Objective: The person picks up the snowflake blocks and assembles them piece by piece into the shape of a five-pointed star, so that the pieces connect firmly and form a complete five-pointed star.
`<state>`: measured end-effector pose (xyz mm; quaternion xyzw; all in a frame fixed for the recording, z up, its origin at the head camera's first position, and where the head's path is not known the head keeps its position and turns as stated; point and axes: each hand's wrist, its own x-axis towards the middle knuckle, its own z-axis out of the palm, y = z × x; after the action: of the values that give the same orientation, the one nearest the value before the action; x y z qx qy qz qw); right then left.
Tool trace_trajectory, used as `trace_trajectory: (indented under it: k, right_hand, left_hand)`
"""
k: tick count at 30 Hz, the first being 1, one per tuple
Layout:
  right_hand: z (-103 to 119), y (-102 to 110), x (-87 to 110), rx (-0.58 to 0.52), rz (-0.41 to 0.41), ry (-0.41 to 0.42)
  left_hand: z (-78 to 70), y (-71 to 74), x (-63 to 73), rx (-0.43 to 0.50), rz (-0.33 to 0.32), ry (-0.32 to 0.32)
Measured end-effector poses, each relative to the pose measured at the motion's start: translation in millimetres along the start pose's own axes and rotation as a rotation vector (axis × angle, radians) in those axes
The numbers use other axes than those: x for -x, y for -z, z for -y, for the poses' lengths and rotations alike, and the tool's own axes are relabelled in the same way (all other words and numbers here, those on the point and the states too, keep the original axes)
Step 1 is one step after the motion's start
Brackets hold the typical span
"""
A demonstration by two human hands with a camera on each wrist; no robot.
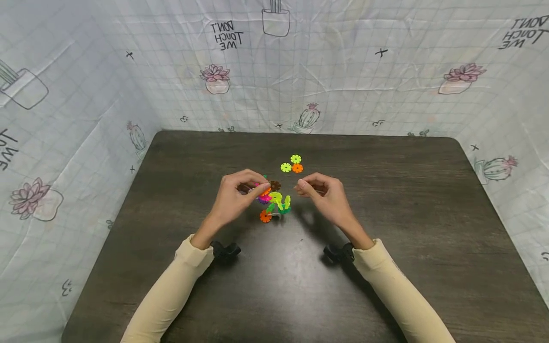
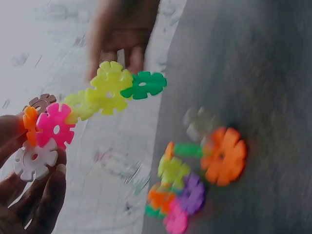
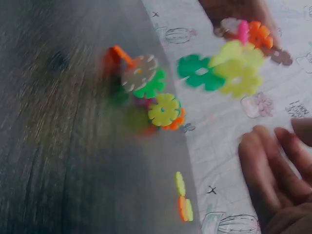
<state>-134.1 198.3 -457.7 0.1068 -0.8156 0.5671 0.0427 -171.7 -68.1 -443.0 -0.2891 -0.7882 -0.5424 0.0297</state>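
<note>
My left hand point(image 1: 233, 195) pinches a chain of joined plastic snowflake discs point(image 2: 108, 90) by its white, pink, orange and brown end. From there, yellow discs and a green disc point(image 2: 144, 85) stick out toward the right hand. My right hand point(image 1: 323, 195) is raised opposite, its fingers loosely bent and nothing visible between them. A gap parts its fingertips from the chain's green end in the right wrist view. Below the chain, a second cluster of joined discs point(image 2: 224, 158) in orange, purple, pink, green, yellow and white rests on the table, partly hidden by the left hand in the head view.
Beyond the hands on the dark wooden table point(image 1: 407, 200) lie an orange disc point(image 1: 297, 168) and two yellow discs point(image 1: 286, 167), close together. A printed white cloth point(image 1: 334, 62) hangs behind the table and at both sides. Black straps with cameras point(image 1: 227, 251) sit on the wrists.
</note>
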Motion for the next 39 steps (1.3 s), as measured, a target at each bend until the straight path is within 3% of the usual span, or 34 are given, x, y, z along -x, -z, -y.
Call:
trace_trajectory:
  k: [4, 8, 14, 21, 29, 36, 39]
  right_hand:
    - [-9.3, -7.9, -2.3, 0.131, 0.067, -0.066]
    - [-14.9, -21.2, -0.9, 0.225, 0.166, -0.067]
    - [-15.9, -43.4, -0.9, 0.292, 0.266, 0.01]
    - [-16.3, -55.9, 0.5, 0.407, 0.295, 0.109]
    - [-17.2, -47.5, 6.2, 0.422, 0.328, 0.128]
    - [-14.3, -23.9, 8.0, 0.478, 0.403, 0.075]
    - [-16.2, -14.0, 8.2, 0.507, 0.394, 0.069]
  left_hand:
    - [2.5, 17.3, -1.9, -0.027, -0.071, 0.005]
    - [6.9, 29.0, -3.0, -0.03, -0.125, 0.004]
    - [13.1, 35.9, -2.7, -0.026, -0.179, 0.006]
    - [16.4, 34.5, -0.5, -0.021, -0.206, 0.031]
    - [16.7, 31.8, 1.7, -0.048, -0.207, 0.044]
    - [16.7, 28.9, 1.8, -0.037, -0.134, 0.061]
    - [16.1, 27.2, 2.9, -0.037, -0.112, 0.06]
